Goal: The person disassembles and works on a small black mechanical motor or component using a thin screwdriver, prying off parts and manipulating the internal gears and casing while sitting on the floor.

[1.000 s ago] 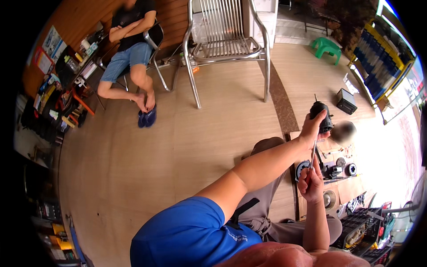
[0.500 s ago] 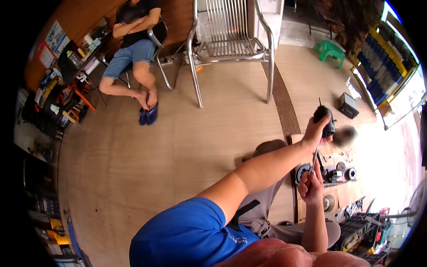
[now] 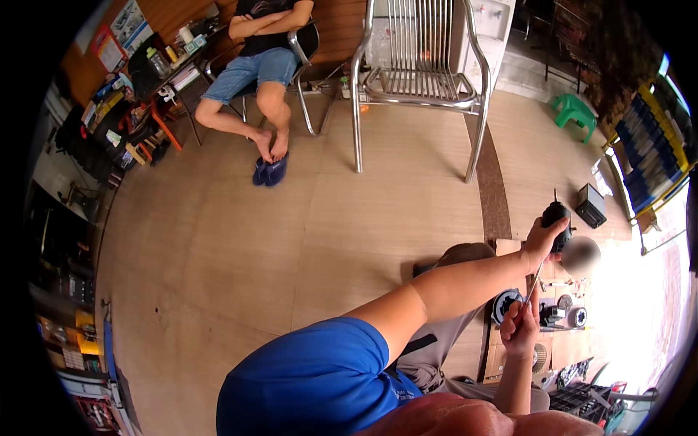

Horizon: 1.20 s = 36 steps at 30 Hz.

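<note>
My left hand [image 3: 540,242] is closed round a black motor-like part [image 3: 557,218] with a thin shaft standing up from its top. In my right hand [image 3: 519,328], the fingers grip a screwdriver [image 3: 534,280], its long metal shank slanting up to the underside of the black part. Whether the tip touches is hidden by my left hand. Below both hands lies a cardboard sheet [image 3: 497,349] with loose parts: a dark ring-shaped part [image 3: 505,305], a black block [image 3: 552,315] and a small round part with a pale rim [image 3: 578,317].
A dark box-shaped device [image 3: 591,206] and a green stool [image 3: 574,116] stand on the floor to the right. Across from me are a metal chair [image 3: 418,86] and a seated person [image 3: 269,69] with folded arms. Black crates and tools [image 3: 582,400] lie at the lower right.
The whole view has shifted, so the room and both hands appear farther right and mostly lower. My hands keep the same hold on the black part and the screwdriver.
</note>
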Tool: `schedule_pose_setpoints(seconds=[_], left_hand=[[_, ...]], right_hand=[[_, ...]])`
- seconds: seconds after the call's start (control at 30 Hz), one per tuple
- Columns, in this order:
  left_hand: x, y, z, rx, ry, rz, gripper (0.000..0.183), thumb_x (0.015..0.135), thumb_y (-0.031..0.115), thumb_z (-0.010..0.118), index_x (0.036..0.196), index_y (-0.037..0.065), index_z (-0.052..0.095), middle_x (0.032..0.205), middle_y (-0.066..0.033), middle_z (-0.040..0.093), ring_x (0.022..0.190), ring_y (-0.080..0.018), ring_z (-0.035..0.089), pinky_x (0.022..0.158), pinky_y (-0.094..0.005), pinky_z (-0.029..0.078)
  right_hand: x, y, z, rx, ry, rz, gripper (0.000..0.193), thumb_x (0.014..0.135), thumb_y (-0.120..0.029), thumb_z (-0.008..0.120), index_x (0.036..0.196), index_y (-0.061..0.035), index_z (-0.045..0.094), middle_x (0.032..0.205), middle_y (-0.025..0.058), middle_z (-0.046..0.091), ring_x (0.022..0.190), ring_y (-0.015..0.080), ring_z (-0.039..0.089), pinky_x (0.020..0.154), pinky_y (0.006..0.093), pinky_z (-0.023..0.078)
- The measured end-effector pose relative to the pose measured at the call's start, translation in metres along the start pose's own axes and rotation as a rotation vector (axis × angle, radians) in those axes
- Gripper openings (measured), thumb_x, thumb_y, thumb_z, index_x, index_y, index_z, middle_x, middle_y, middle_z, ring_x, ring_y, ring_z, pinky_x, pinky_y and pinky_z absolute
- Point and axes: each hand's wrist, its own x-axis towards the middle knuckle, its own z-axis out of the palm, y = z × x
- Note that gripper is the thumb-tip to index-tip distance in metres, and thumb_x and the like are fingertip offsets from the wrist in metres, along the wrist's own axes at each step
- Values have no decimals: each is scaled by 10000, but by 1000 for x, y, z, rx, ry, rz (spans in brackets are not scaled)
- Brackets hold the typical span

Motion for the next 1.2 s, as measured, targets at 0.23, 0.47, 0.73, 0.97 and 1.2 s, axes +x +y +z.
schedule_pose_setpoints(seconds=[0.23,0.47,0.73,0.97,1.2], left_hand=[[5,0,-5,9,5,-2,574,834,494,707,1185,126,442,938,-46,597,793,-148,604,605,-328,577],[3,1,-5,-6,1,-6,582,829,486,714,1209,138,443,967,-33,610,808,-144,614,601,-322,569],[1,1,-6,18,-18,7,571,834,477,712,1201,132,443,973,-38,604,810,-148,610,610,-325,574],[1,2,-4,26,-12,3,583,835,481,711,1201,123,433,965,-42,587,799,-148,600,607,-321,580],[-1,6,-2,-1,-22,22,568,836,477,711,1178,109,446,892,-40,582,715,-139,590,601,-308,582]], right_hand=[[2,0,3,-33,-28,-6,611,1003,-210,486,1538,-238,192,813,69,499,457,100,410,329,202,319],[3,1,3,-7,-1,4,594,998,-193,495,1528,-229,232,790,77,539,438,122,441,345,225,355],[2,1,7,-7,7,4,595,997,-185,492,1529,-229,229,781,72,539,437,122,442,340,224,354],[1,3,6,15,-11,-4,620,993,-176,502,1535,-216,205,786,81,556,440,124,456,342,229,368],[4,2,7,-3,-24,-4,632,985,-198,518,1534,-227,207,791,81,557,448,123,461,349,223,378]])
